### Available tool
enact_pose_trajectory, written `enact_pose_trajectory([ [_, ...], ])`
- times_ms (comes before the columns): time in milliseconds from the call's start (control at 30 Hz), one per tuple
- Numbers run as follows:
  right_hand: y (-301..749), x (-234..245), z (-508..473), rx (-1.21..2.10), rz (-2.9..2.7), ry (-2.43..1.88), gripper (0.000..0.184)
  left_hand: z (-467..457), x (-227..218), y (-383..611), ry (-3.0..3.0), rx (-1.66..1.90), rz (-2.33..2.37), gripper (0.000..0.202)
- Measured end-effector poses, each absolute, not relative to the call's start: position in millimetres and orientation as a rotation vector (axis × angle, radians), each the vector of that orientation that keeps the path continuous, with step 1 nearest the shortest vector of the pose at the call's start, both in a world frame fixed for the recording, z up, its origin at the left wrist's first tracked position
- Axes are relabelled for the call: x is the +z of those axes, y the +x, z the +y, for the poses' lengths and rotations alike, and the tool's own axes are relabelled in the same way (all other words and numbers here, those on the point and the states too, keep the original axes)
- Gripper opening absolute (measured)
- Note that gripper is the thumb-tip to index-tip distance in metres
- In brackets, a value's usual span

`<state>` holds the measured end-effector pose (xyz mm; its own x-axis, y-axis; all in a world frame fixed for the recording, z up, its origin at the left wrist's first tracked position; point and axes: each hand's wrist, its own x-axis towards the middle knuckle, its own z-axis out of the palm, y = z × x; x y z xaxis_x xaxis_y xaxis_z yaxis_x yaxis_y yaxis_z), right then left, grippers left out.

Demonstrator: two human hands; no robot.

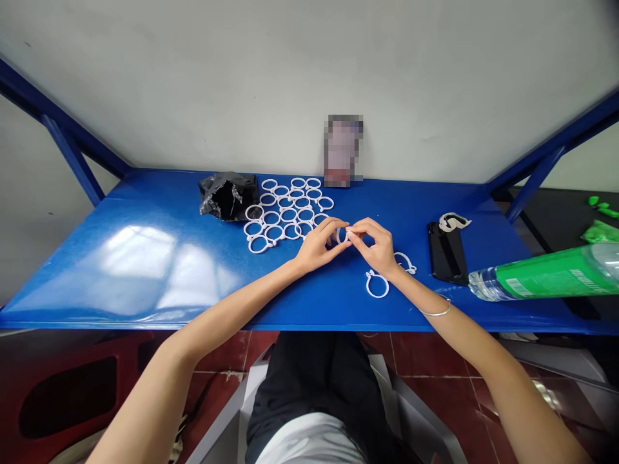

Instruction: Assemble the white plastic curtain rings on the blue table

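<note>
Between my two hands, just above the blue table, is a white plastic ring, partly covered by my fingers. My left hand grips its left side, and my right hand pinches its right edge between thumb and fingertips. Left of my hands several white rings lie in a loose cluster, each with a small tab. A white ring rests below my right hand, and another ring is partly hidden behind my right wrist.
A crumpled black plastic bag lies open at the back left of the blue table. On the right are a black phone, a white strap-like piece and a green-labelled bottle on its side. A blurred upright object leans against the wall.
</note>
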<state>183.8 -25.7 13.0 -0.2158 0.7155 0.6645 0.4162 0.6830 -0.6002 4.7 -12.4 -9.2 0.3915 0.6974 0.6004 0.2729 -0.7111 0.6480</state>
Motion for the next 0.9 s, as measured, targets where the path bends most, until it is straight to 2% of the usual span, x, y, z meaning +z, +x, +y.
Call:
enact_pose_trajectory([
  [533,183.9,14.4,-25.3,0.355,-1.84,-0.93,0.013,-11.5,-10.4,4.2,2.229,1.315,0.912,0.035],
  [900,189.0,15.3,-19.8,0.036,-1.971,-0.986,0.01,-10.5,-9.6,3.2,2.42,1.469,1.136,0.032],
])
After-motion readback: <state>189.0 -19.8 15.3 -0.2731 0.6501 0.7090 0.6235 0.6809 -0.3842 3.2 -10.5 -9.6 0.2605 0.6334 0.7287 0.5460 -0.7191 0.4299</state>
